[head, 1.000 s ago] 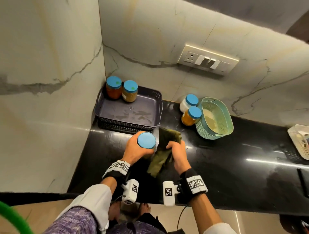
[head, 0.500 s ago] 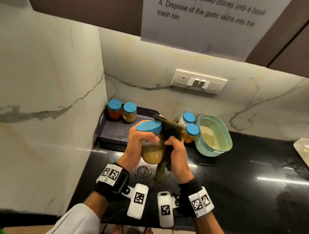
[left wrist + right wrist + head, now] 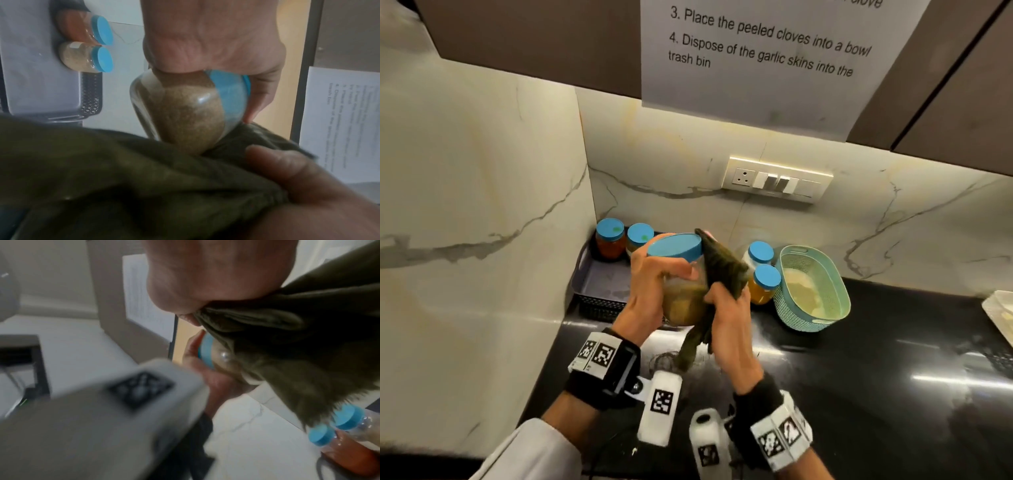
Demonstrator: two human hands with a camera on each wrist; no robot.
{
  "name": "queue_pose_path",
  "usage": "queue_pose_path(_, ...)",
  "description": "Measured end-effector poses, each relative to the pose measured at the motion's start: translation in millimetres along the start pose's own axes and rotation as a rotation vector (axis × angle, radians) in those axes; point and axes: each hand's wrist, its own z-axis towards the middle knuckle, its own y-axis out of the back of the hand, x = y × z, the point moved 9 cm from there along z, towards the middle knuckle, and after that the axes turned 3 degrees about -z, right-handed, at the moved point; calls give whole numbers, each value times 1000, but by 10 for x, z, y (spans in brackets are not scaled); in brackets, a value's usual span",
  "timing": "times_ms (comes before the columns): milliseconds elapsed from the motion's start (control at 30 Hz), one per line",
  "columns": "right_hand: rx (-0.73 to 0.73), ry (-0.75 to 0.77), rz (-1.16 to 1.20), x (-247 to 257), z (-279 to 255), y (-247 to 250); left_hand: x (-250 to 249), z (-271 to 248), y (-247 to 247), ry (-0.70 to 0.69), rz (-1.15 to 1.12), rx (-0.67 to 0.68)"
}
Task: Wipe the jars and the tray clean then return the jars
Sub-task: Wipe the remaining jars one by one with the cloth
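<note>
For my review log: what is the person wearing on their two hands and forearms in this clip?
Both hands are bare. The left hand has a black wrist strap with white blocks printed with black square codes, and a white oblong camera unit bearing another such code. The right hand wears a matching black band, coded blocks and white unit. A white sleeve covers the left forearm.

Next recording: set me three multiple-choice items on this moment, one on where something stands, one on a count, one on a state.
1. Where do the two jars nearest the corner stand?
A. in the teal basket
B. in the grey tray
C. on the bare counter

2. How many blue-lidded jars show in the head view?
A. three
B. five
C. seven

3. What state is the held jar in?
A. lidded, lifted off the counter
B. open
C. lying in the tray

Key: 1 B, they stand at the grey tray's back. 2 B, two in the tray, two beside the teal basket, one held. 3 A, the left hand grips the held jar while the right hand presses the green cloth on it.
</note>
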Motion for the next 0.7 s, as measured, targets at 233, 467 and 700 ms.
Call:
queue_pose_path(233,58,-64,71,44,94,31,25,-44,-73,30,-12,24)
queue_pose_path(467,171,372,-374,462,-301,-175,1,-26,-91,95,-206,39)
queue_pose_path(700,201,97,-113,429,75,-95,-48,-10,-143,36,-91,17)
